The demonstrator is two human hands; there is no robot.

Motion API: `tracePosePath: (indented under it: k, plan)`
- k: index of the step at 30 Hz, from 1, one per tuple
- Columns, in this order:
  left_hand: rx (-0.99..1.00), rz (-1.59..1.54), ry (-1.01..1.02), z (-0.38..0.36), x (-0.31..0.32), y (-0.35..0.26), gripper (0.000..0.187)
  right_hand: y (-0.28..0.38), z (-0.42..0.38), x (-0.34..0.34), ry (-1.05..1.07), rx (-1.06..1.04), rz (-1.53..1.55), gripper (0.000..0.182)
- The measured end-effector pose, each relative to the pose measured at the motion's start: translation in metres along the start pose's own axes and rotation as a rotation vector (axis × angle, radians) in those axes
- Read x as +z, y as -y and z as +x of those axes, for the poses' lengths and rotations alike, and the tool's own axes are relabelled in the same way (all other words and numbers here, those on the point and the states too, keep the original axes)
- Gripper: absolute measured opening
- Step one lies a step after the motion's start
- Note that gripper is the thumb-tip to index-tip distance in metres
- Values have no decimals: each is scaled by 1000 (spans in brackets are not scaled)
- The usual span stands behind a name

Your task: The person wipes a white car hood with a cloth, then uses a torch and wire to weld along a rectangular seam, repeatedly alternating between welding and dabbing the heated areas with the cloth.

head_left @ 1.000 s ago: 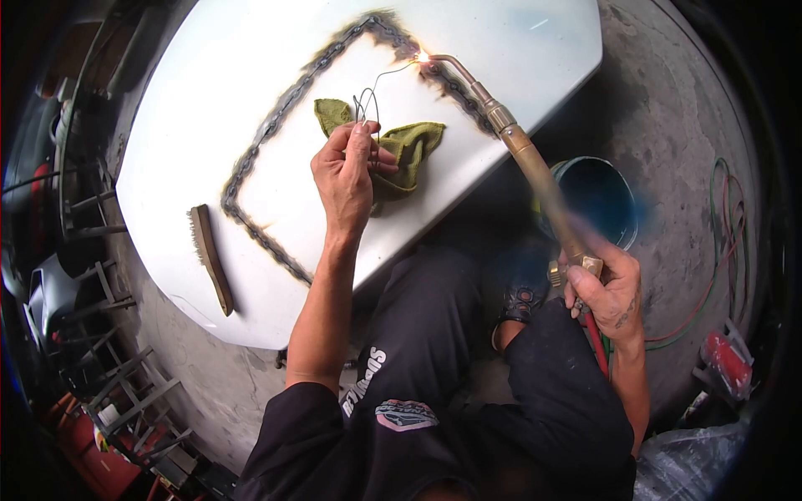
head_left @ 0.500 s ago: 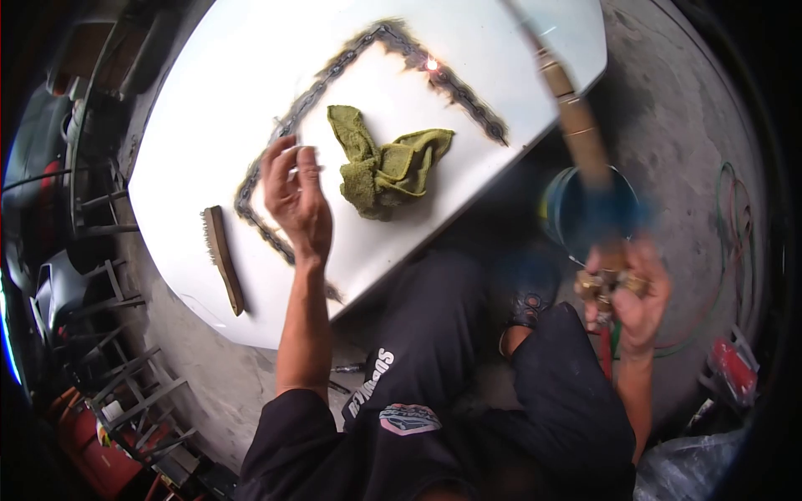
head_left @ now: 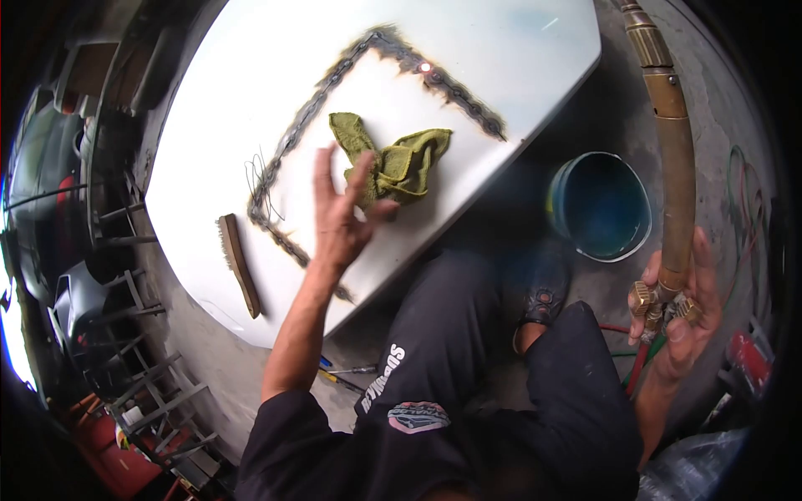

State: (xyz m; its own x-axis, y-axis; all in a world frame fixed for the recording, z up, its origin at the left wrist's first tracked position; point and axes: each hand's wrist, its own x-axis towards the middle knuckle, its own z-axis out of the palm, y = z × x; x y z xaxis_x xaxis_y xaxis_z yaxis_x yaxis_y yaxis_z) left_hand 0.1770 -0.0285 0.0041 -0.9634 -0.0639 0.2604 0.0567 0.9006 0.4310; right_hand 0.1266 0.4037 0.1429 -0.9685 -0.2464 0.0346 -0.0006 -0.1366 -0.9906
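One torch (head_left: 673, 159), two brass knobs (head_left: 642, 297): my right hand (head_left: 685, 321) grips it. One bucket (head_left: 600, 206) sits at eleven o'clock from there. My left hand (head_left: 338, 230) is open, one cloth (head_left: 415, 159) at its one o'clock, one brush (head_left: 240, 271) at eight. The wire (head_left: 266, 188) I pinched earlier now lies at ten, across the chain (head_left: 313, 108); the torch has left the chain.
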Motion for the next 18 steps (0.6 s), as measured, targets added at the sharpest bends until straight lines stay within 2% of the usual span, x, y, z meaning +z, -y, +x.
tracePosePath:
  k: [1, 2, 6, 11, 18]
  plan:
    - [72, -62, 58, 0, 17, -8, 87, -1, -1, -1, 10, 21, 2, 90]
    - [98, 125, 152, 4, 25, -24, 83, -1, -2, -2, 8, 19, 5, 90]
    - [246, 92, -29, 16, 69, -26, 43, -2, -5, -6, 12, 4, 26, 89]
    - [540, -51, 59, 55, 99, -66, 42, -4, -5, -8, 5, -1, 40, 88]
    - [601, 53, 164, 82, 122, -100, 43, -1, 0, -13, -2, 19, 32, 86]
